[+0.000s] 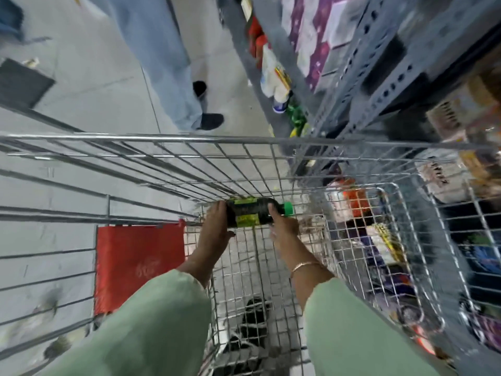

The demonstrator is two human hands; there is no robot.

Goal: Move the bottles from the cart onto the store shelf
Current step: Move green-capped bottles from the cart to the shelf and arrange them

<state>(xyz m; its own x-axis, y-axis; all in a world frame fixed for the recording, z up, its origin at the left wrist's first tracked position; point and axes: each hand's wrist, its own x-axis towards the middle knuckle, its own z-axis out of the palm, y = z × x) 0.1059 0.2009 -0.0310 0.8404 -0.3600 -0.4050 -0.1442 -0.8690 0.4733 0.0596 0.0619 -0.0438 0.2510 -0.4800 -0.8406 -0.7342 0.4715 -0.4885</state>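
Head view: dark bottle (253, 213) inside wire cart (189, 164), between left hand (215, 229) and right hand (283, 229).

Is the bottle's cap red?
No, the cap on the dark bottle is bright green, and the left hand and right hand hold the bottle sideways inside the cart.
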